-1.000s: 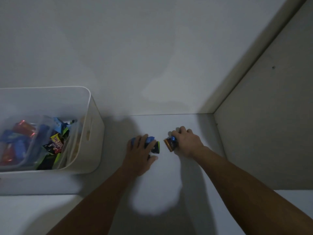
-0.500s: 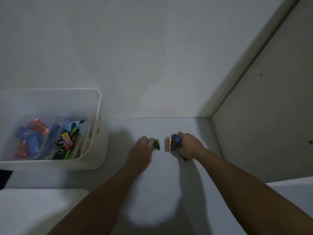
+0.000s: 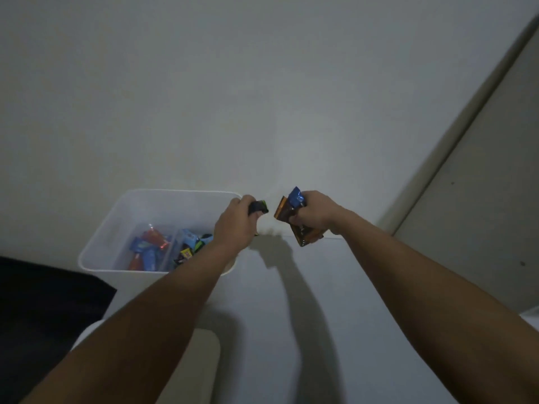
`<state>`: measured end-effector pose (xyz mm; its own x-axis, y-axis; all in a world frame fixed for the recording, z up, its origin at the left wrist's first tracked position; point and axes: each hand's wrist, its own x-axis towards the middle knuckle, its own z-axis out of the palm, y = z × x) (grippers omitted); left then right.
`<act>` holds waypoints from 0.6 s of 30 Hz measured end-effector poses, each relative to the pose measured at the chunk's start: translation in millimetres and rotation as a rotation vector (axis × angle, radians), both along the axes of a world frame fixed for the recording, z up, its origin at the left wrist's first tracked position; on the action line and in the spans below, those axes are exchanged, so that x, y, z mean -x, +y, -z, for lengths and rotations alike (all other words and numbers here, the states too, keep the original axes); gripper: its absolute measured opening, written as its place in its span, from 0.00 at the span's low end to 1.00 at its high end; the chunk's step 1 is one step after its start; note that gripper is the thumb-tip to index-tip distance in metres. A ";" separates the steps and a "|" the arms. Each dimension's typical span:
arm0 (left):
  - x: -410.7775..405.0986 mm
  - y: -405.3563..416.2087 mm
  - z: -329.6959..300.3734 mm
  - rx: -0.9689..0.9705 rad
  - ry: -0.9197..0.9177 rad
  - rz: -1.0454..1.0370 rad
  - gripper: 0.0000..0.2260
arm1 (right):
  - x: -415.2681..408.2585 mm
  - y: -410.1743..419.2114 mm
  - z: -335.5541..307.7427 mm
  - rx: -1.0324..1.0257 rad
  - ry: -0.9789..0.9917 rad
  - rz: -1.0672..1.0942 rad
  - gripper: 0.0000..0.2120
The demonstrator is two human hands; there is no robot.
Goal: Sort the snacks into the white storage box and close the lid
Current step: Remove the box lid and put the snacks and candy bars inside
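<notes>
White storage box [image 3: 96, 259], open, with assorted snack packets [image 3: 151, 252] inside.

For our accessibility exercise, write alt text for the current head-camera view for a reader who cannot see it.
Two bare hands hold snack packets above a white surface: the left hand grips a dark packet, the right hand brown and blue packets. An open white storage box on the left holds colourful snacks.

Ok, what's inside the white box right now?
The white storage box holds wrapped snacks in blue, red, yellow and green. The left forearm hides its near right corner.
</notes>
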<state>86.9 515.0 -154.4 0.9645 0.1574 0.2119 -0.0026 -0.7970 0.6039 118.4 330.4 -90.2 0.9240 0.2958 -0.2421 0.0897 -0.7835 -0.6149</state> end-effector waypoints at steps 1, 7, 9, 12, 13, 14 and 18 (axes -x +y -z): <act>3.3 15.5 -4.6 0.004 0.010 -0.015 0.10 | 3.0 14.1 -6.4 -0.011 0.003 -0.005 0.11; 29.4 102.7 -11.3 0.072 0.114 -0.127 0.11 | 24.7 101.9 -24.3 -0.114 0.116 0.040 0.11; 37.7 124.4 -8.7 0.094 0.151 -0.147 0.11 | 30.8 128.7 -22.0 -0.134 0.164 0.070 0.12; 45.4 148.9 -2.5 0.134 0.194 -0.167 0.09 | 37.2 161.6 -13.1 -0.156 0.212 0.120 0.14; 47.5 154.5 -1.3 0.151 0.207 -0.171 0.09 | 38.4 169.7 -10.3 -0.163 0.222 0.143 0.14; 48.4 159.7 1.1 0.173 0.215 -0.172 0.09 | 39.2 176.7 -7.8 -0.173 0.230 0.166 0.12; 53.2 170.7 3.0 0.298 0.251 -0.163 0.08 | 38.3 198.3 4.4 -0.180 0.265 0.240 0.07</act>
